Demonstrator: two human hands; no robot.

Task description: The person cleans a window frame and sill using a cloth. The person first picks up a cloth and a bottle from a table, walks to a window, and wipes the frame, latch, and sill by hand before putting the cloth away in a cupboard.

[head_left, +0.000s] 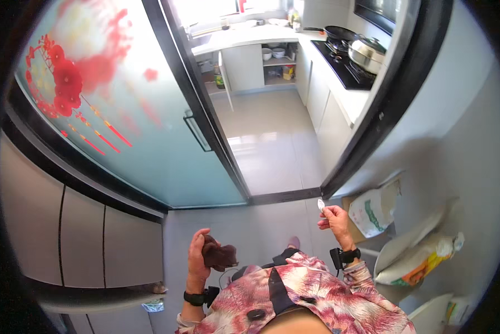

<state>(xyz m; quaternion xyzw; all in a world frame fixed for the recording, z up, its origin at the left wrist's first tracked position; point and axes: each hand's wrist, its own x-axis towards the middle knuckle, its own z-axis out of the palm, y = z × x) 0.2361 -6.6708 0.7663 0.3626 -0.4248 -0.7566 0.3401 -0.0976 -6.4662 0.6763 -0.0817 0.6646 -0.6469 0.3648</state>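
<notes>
My left hand (197, 259) is closed round a crumpled dark brown cloth (220, 254), held in front of my body at the lower middle. Part of the cloth is hidden behind the thumb and palm. To the right, my right hand (335, 220) pinches a small flat white object (321, 205) between thumb and fingertips. Its kind is too small to tell. Both hands are in the air, apart from each other, with a black band on each wrist.
Ahead stands a frosted glass sliding door (166, 150) beside a kitchen doorway. Beyond it are a stove (344, 64) with a pot (367, 54) and an open cabinet (279, 72). White sacks (375, 209) lie at the right wall, near a white chair (397, 261). Cabinets (83, 239) line the left.
</notes>
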